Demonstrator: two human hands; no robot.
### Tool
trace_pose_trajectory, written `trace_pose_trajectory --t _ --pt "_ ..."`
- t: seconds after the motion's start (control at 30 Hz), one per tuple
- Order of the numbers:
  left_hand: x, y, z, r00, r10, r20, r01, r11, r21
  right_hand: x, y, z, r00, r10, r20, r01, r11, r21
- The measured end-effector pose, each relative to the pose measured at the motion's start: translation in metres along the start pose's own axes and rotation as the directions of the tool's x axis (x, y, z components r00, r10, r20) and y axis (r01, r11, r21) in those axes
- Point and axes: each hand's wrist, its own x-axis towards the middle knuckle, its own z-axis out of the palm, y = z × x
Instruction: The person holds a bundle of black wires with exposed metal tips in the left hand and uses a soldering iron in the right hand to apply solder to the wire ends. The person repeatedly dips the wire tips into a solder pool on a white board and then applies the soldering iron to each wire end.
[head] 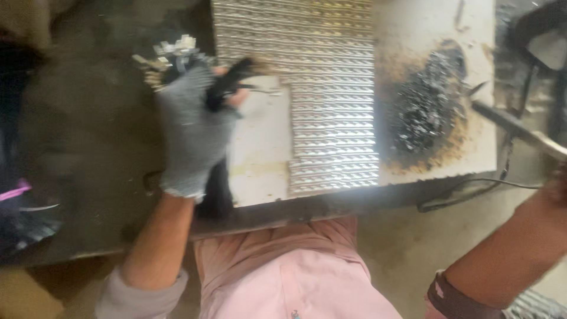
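Two hands busy: grey-gloved left hand (192, 133) grips a thin black tool (229, 82) over the ridged silver metal strips (331, 88), right hand (555, 183) blurred, grip unclear, beside the long metal rod (514, 125)

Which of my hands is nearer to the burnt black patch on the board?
Right. The right hand is at the frame's right edge, holding a metal tool reaching toward the burnt patch. The gloved left hand is across the rows of metal strips.
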Motion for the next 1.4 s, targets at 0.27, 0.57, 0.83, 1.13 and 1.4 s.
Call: trace_pose_trajectory --t 0.27,0.57,0.83,1.13,1.4 --pt "-0.022 0.005 -0.025 0.930 -0.266 -0.254 0.244 0.963 -0.118 -0.031 -0.014 -0.014 0.999 0.014 0.032 -0.014 1.000 0.011" --pt "-0.035 -0.018 -0.009 0.992 -0.113 -0.062 0.116 0.992 0.049 -0.025 0.022 -0.063 0.966 -0.048 0.254 0.080 0.990 -0.116" --pt "-0.018 -0.023 0.016 0.976 -0.196 -0.096 0.186 0.977 -0.100 -0.014 0.050 0.060 0.939 -0.005 0.344 -0.008 0.999 0.038" --pt "0.000 -0.023 0.029 0.982 -0.175 -0.065 0.185 0.959 0.214 -0.007 0.002 0.243 0.828 -0.027 0.560 -0.023 0.996 0.083" --pt "0.003 -0.016 0.037 0.967 -0.254 -0.034 0.251 0.911 0.329 -0.011 0.000 0.264 0.830 0.111 0.546 -0.138 0.990 0.008"
